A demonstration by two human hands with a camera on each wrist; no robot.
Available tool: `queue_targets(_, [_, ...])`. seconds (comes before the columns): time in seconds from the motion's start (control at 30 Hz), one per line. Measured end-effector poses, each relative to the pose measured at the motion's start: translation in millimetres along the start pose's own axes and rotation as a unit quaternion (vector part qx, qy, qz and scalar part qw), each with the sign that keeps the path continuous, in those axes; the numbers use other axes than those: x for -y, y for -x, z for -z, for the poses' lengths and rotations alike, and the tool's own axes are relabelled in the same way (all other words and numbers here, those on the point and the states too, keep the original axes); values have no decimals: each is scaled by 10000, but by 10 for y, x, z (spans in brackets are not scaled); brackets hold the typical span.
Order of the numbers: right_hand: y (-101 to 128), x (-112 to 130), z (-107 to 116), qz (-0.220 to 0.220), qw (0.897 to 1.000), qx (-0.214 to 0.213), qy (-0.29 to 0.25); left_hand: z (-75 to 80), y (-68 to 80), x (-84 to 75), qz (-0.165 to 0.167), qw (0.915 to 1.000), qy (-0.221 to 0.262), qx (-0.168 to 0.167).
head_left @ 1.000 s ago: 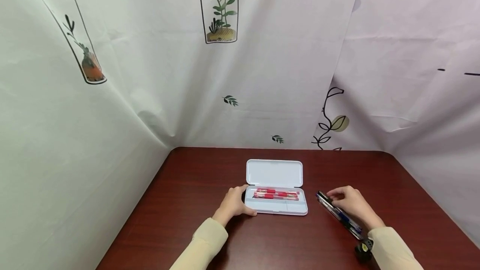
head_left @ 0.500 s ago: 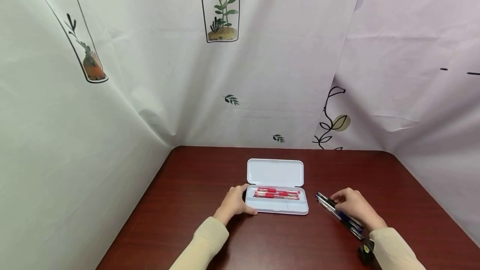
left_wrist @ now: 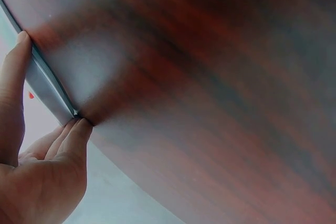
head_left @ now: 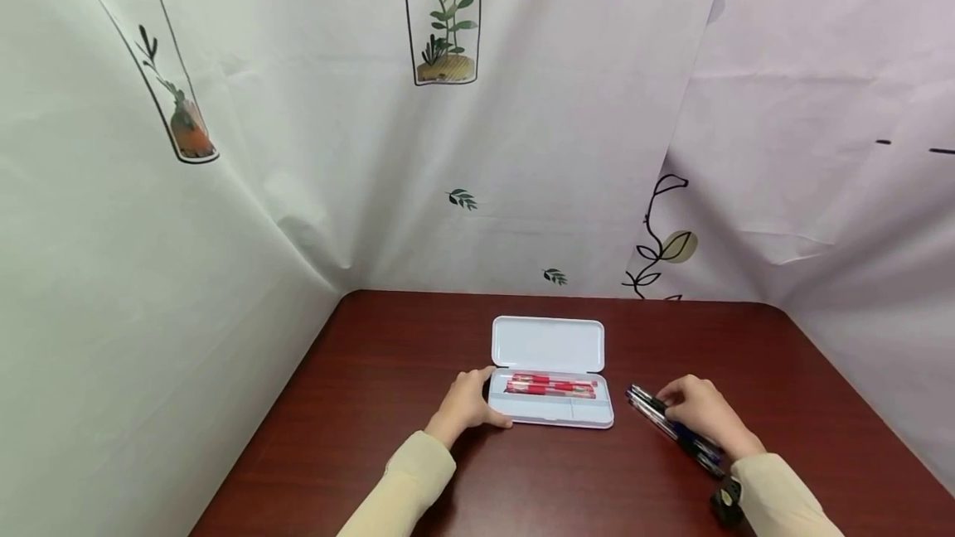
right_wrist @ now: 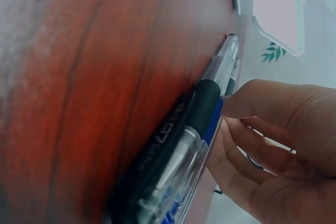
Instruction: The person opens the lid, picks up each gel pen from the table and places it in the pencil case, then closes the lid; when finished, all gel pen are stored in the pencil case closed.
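A white pencil case lies open on the table, its lid tipped back. Several red pens rest in its long rear compartment. My left hand grips the case's left end, thumb at the front edge and fingers at the back; the left wrist view shows them on the case's side. To the right, several black and blue pens lie slanted in a bunch. My right hand is over them, and in the right wrist view its thumb and fingers pinch a blue pen beside a black-gripped one.
The dark red-brown table runs back to a white printed cloth, with more cloth on both sides. A small black object sits by the right wrist. The case's front compartments hold nothing visible.
My right hand stays at the pens, its fingers shifting slightly along the bunch, and the pens' far ends have moved a little. The left hand and the case hold still; the view drifts slightly.
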State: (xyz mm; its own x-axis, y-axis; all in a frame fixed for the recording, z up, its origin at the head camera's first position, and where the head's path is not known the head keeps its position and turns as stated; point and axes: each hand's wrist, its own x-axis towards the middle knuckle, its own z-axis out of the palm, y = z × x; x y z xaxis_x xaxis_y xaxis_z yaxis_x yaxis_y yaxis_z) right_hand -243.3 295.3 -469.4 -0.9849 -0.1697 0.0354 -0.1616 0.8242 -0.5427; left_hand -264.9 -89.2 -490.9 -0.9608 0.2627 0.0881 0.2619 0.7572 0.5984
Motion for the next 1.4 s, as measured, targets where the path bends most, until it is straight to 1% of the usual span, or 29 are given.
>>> queue_targets(0.13, [14, -13, 2, -69, 10000, 18, -69, -19, 12, 3, 1, 10000, 18, 32])
queue_targets(0.27, [0, -9, 13, -44, 9998, 58, -168, -15, 12, 4, -24, 10000, 3, -14])
queue_targets(0.43, [-27, 24, 23, 10, 9999, 20, -152, -14, 0, 12, -29, 10000, -11, -19])
queue_targets(0.73, [-83, 137, 24, 277, 9988, -187, -354, -16, 5, 8, 18, 10000, -37, 20])
queue_targets(0.97, [-144, 223, 15, 410, 9981, -108, -440, -13, 4, -8, -21, 10000, -33, 8])
queue_targets(1.17, [-200, 283, -35, 493, 9977, -71, -451, -16, -11, 13, -47, 10000, -1, -6])
queue_targets(1.4, [-276, 402, -95, 438, 9977, 6, -520, -10, -12, 16, -29, 10000, -51, -8])
